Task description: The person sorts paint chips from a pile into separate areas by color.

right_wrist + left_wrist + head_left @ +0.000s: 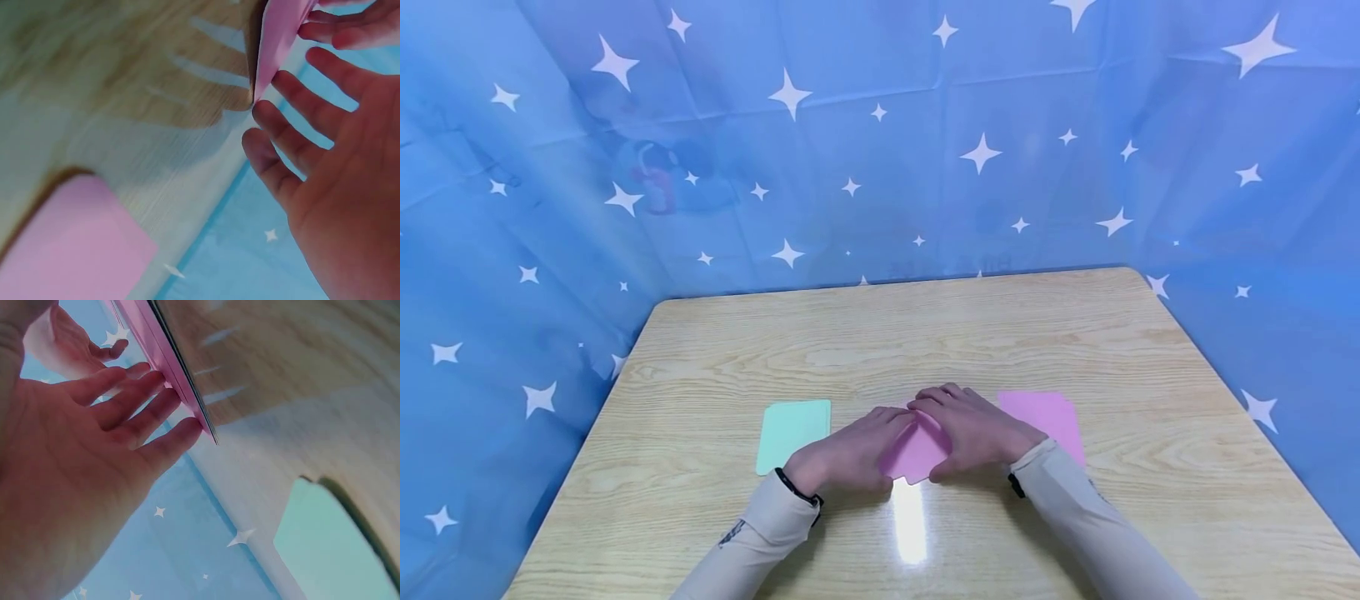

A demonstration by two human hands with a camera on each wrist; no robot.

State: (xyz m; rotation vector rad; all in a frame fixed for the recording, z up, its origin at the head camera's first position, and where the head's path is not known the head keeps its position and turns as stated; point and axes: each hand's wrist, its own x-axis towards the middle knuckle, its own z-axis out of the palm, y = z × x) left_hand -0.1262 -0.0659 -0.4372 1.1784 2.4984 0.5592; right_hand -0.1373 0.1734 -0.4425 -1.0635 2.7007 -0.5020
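Note:
Between my two hands lies a small pink paper stack, its thin layered edge showing in the left wrist view. My left hand touches its left side with fairly straight fingertips. From the other side my right hand reaches over it; in the right wrist view, lightly bent fingers touch or nearly touch its edge. Left of the hands is a mint-green stack of sheets with rounded corners. Another pink stack is partly hidden behind my right wrist.
All of it lies on a light wood-grain table. A blue curtain with white stars hangs behind and on both sides of the table. A bright light reflection shows near the front, below the hands.

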